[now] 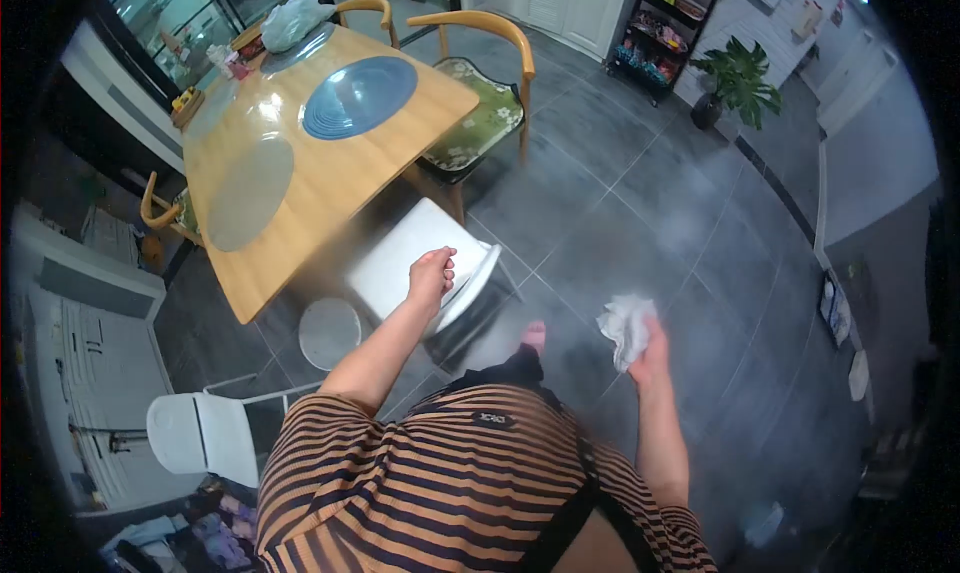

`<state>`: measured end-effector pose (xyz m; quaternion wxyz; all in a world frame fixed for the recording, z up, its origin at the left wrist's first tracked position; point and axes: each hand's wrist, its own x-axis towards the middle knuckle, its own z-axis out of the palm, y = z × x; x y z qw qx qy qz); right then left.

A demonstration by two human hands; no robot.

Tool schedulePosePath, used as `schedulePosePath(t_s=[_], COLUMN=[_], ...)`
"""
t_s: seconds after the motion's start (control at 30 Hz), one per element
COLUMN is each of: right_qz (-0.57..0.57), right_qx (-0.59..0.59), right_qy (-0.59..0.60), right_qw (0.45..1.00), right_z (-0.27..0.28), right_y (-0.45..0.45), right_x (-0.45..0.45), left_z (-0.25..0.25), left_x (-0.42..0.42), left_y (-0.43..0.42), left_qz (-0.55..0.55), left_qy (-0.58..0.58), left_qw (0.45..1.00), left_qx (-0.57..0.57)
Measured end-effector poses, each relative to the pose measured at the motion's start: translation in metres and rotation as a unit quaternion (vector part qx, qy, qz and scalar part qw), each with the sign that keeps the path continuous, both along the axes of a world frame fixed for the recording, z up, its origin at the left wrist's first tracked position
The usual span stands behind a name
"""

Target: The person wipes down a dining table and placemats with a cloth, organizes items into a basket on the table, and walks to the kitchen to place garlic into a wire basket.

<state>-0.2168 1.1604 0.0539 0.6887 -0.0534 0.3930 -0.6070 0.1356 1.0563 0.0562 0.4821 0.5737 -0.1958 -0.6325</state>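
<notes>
My left hand (pixel 432 276) is closed in a fist with nothing showing in it. It appears over the white chair (pixel 395 251), close to the chair's curved backrest; whether it touches the chair I cannot tell. Out to the right, above the grey tiled floor, my right hand (pixel 652 351) grips a crumpled white cloth (pixel 626 327). The cloth bunches out past my fingers, and its material is hard to make out.
A wooden table (pixel 325 178) with round placemats stands ahead on the left. Around it are a green-cushioned chair (pixel 475 113), a round stool (pixel 330 333) and another white chair (pixel 200 433). Farther off stand a black shelf cart (pixel 660 38) and a potted plant (pixel 738 83).
</notes>
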Motion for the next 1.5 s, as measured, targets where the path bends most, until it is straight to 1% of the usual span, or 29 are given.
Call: schedulePosePath(t_s=[0.07, 0.2, 0.23, 0.27, 0.33, 0.43, 0.47, 0.6, 0.67, 0.77, 0.8, 0.83, 0.87, 0.93, 1.0, 1.03, 1.07, 1.13, 1.23, 1.33, 1.37, 1.43, 1.47, 1.5], right_qz=[-0.009, 0.033, 0.030, 0.027, 0.021, 0.063, 0.073, 0.176, 0.234, 0.299, 0.330, 0.361, 0.391, 0.448, 0.454, 0.495, 0.501, 0.491, 0.503, 0.451, 0.458, 0.425, 0.402, 0.412], right_qx=[0.009, 0.017, 0.071, 0.100, 0.144, 0.139, 0.142, 0.131, 0.115, 0.115, 0.081, 0.071, 0.035, -0.035, -0.077, -0.127, -0.199, -0.232, -0.242, -0.377, -0.386, -0.450, -0.479, -0.520], right_qy=[0.024, 0.069, 0.068, 0.078, 0.094, 0.080, 0.075, 0.124, 0.152, 0.149, 0.147, 0.174, 0.158, 0.164, 0.184, 0.192, 0.211, 0.308, 0.346, 0.518, 0.511, 0.528, 0.535, 0.550], right_qw=[1.000, 0.997, 0.995, 0.992, 0.985, 0.985, 0.984, 0.968, 0.953, 0.935, 0.929, 0.914, 0.906, 0.878, 0.868, 0.838, 0.816, 0.781, 0.754, 0.621, 0.616, 0.582, 0.568, 0.507], right_z=[0.010, -0.012, -0.032, -0.045, -0.055, -0.054, -0.051, -0.054, -0.051, -0.064, -0.067, -0.082, -0.071, -0.061, -0.038, -0.031, -0.026, -0.019, 0.001, -0.015, -0.020, -0.035, -0.048, -0.060], right_y=[-0.029, -0.084, -0.096, -0.107, -0.140, -0.193, -0.209, -0.287, -0.335, -0.415, -0.441, -0.473, -0.493, -0.534, -0.560, -0.575, -0.587, -0.605, -0.611, -0.616, -0.614, -0.604, -0.599, -0.597], right_x=[-0.018, -0.081, -0.104, -0.120, -0.143, -0.156, -0.155, -0.142, -0.122, -0.091, -0.079, -0.069, -0.050, -0.016, 0.025, 0.043, 0.062, 0.103, 0.156, 0.209, 0.226, 0.247, 0.256, 0.262], left_z=[-0.009, -0.037, -0.039, -0.039, -0.034, -0.030, -0.028, -0.016, -0.016, -0.023, -0.023, -0.017, -0.016, -0.014, -0.006, -0.001, 0.004, 0.010, 0.009, 0.014, 0.011, 0.004, 0.000, -0.001], left_x=[-0.024, -0.060, -0.067, -0.073, -0.081, -0.085, -0.084, -0.079, -0.076, -0.072, -0.073, -0.079, -0.085, -0.095, -0.113, -0.121, -0.128, -0.138, -0.143, -0.140, -0.137, -0.130, -0.124, -0.115], left_y=[-0.022, -0.061, -0.068, -0.073, -0.092, -0.119, -0.126, -0.146, -0.149, -0.149, -0.151, -0.154, -0.158, -0.163, -0.172, -0.175, -0.177, -0.176, -0.164, -0.155, -0.154, -0.150, -0.149, -0.150], left_qz=[0.010, 0.051, 0.074, 0.084, 0.104, 0.147, 0.159, 0.214, 0.262, 0.350, 0.381, 0.413, 0.434, 0.473, 0.499, 0.508, 0.516, 0.538, 0.580, 0.609, 0.621, 0.642, 0.628, 0.630], left_qy=[0.016, 0.031, 0.039, 0.039, 0.037, 0.040, 0.043, 0.007, -0.011, -0.011, -0.015, -0.017, -0.013, -0.005, -0.014, -0.019, -0.025, -0.034, -0.042, -0.033, -0.032, -0.029, -0.029, -0.025], left_qw=[1.000, 0.998, 0.996, 0.996, 0.994, 0.988, 0.986, 0.977, 0.965, 0.937, 0.925, 0.911, 0.901, 0.880, 0.866, 0.861, 0.856, 0.842, 0.813, 0.791, 0.782, 0.765, 0.776, 0.774], left_qx=[-0.003, 0.008, 0.010, 0.013, 0.008, -0.001, -0.004, -0.026, -0.025, -0.009, -0.005, 0.003, 0.009, 0.026, 0.018, 0.018, 0.019, 0.033, 0.026, 0.042, 0.041, 0.041, 0.038, 0.052])
